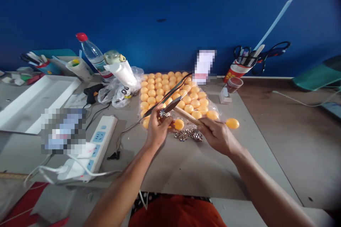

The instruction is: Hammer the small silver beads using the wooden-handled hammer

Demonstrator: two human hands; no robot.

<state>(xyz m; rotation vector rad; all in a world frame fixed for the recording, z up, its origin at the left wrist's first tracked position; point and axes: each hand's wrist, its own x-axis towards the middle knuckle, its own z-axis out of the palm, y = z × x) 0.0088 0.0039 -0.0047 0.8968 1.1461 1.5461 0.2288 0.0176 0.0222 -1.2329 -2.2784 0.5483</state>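
Both hands closed, a wood-handled tool (pixel 188 116) meeting a studded piece (pixel 164 113).
The right hand (pixel 220 136) grips the handle, fingers wrapped round it; the left hand (pixel 157 127) pinches the glittering piece (its underside hidden by fingers) below the tool's dark head. An orange ball (pixel 178 124) sits just beside the left fingertips, loose rhinestones (pixel 188 134) between the hands, another ball (pixel 232 123) toward the table's (pixel 202 173) right edge, and bagged balls (pixel 170 92) reaching its back edge.
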